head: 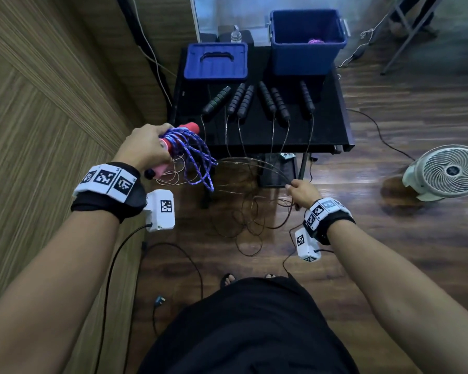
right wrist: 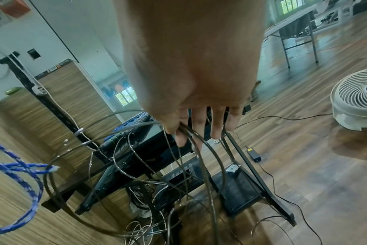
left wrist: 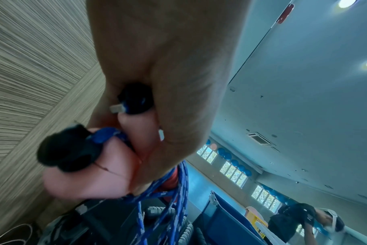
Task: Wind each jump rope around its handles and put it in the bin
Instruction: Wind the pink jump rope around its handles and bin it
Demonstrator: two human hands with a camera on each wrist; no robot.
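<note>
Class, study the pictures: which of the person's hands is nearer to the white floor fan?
Right. The right hand, pinching thin clear rope strands, is on the fan's side, with bare floor between them. The left hand grips the pink handles over by the wooden wall, across the table front.

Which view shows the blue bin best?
The head view: the open blue bin sits whole on the table's far right, something pink inside. The left wrist view catches only a blurred blue wall. The right wrist view doesn't show it.
</note>
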